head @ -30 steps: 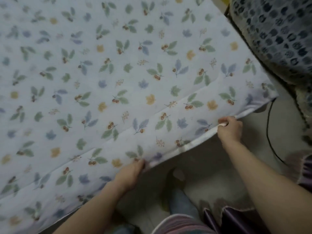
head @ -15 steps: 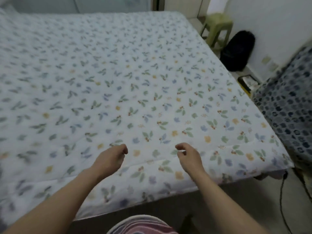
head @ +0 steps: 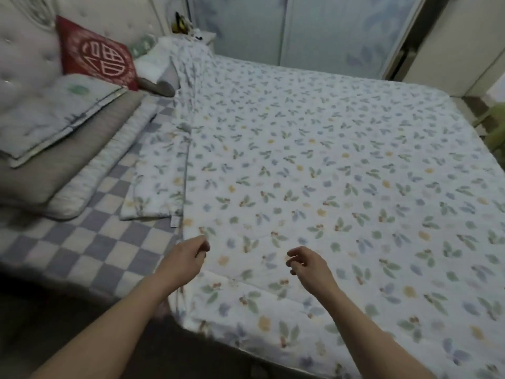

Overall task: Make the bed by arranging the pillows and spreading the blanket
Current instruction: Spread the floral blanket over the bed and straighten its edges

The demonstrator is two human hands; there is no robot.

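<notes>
Looking forward and down from head height, standing at the long side of the bed (head: 82, 258), facing across it toward the wardrobe doors (head: 328, 31) on the far side. Sitting close: both forearms entering from the bottom edge, left hand (head: 185, 259) and right hand (head: 308, 265) hanging low in the centre. Taking in the blanket (head: 328, 173) beyond and right of the hands, pillows (head: 54, 119) and headboard (head: 24, 50) far up-left. Wide-angle, edges bending. Only one view, nothing shared.
</notes>
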